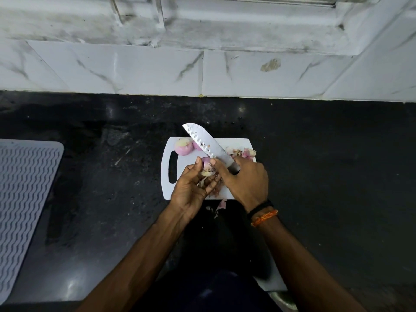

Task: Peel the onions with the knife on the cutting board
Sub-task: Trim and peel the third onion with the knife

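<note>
Head view: left hand (191,188) cradles a half-peeled onion (206,165) over the white cutting board (167,188), fingers curled round it; right hand (246,179) grips the knife (204,144), blade angled up-left; a peeled onion (184,147) sits at the board's far edge; skins (244,152) far right.

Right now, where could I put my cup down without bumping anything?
The dark counter right of the cutting board is bare, and so is the strip between the board and the grey mat. The board itself is crowded with onions, peels, the knife and both hands.
</note>
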A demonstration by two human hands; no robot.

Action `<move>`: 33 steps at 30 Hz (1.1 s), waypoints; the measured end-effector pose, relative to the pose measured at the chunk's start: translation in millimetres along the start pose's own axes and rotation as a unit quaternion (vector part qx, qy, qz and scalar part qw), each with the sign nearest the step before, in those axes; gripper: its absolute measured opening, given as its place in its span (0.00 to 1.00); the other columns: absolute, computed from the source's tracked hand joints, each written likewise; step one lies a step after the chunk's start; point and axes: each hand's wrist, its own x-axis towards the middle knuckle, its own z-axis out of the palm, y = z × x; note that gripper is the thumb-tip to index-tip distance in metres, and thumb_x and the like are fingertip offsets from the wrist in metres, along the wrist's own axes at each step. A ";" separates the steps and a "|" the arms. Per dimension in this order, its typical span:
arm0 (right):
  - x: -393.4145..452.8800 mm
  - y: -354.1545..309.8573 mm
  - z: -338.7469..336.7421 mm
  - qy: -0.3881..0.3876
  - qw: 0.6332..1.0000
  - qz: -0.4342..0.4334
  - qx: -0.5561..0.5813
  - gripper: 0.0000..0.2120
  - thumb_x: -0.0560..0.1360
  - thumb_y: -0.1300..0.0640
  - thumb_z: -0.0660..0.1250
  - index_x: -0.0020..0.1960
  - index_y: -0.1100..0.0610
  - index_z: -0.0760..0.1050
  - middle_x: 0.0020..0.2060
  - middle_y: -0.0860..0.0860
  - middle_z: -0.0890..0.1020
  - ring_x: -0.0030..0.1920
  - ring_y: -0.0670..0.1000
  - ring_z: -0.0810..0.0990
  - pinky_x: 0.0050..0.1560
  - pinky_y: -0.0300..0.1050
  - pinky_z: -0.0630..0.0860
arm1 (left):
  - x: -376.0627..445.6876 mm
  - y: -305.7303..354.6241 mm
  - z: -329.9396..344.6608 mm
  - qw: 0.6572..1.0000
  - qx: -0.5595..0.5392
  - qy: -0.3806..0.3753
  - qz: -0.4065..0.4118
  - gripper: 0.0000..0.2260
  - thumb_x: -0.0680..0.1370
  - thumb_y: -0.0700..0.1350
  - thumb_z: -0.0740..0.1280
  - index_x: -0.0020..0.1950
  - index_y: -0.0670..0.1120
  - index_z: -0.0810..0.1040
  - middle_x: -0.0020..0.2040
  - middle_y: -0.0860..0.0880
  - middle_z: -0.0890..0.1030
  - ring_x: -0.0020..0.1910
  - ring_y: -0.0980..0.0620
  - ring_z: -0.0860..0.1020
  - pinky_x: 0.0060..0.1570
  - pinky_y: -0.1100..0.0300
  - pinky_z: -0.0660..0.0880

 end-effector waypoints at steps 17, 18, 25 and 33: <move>-3.1 2.6 -5.4 -0.074 0.983 -0.002 0.165 0.17 0.73 0.39 0.72 0.29 0.42 0.74 0.25 0.45 0.79 0.28 0.44 0.77 0.30 0.46 0.72 | 6.9 -0.1 -3.5 0.998 -0.054 0.021 0.016 0.14 0.78 0.47 0.70 0.59 0.40 0.78 0.52 0.40 0.84 0.51 0.44 0.84 0.48 0.51 0.83; -1.3 5.5 -5.4 -0.061 0.987 0.008 0.148 0.18 0.73 0.38 0.72 0.29 0.43 0.73 0.25 0.45 0.78 0.27 0.44 0.77 0.30 0.45 0.72 | 6.1 0.2 -3.5 0.998 -0.053 0.018 0.017 0.16 0.78 0.48 0.70 0.61 0.39 0.78 0.52 0.40 0.84 0.52 0.43 0.84 0.48 0.50 0.83; 6.1 16.5 -6.4 -0.067 0.997 -0.023 0.018 0.19 0.74 0.36 0.69 0.34 0.48 0.73 0.28 0.40 0.77 0.32 0.42 0.77 0.34 0.38 0.68 | 2.8 0.7 1.2 0.999 -0.042 -0.006 0.034 0.08 0.82 0.46 0.66 0.52 0.41 0.80 0.48 0.42 0.86 0.49 0.46 0.85 0.57 0.48 0.80; 0.8 13.3 -3.0 -0.034 0.998 -0.053 -0.001 0.17 0.75 0.35 0.66 0.38 0.47 0.75 0.28 0.40 0.73 0.32 0.45 0.75 0.32 0.37 0.64 | 6.8 -1.9 -3.3 0.997 -0.038 -0.005 0.068 0.06 0.77 0.45 0.69 0.49 0.42 0.77 0.48 0.43 0.85 0.48 0.49 0.85 0.47 0.54 0.83</move>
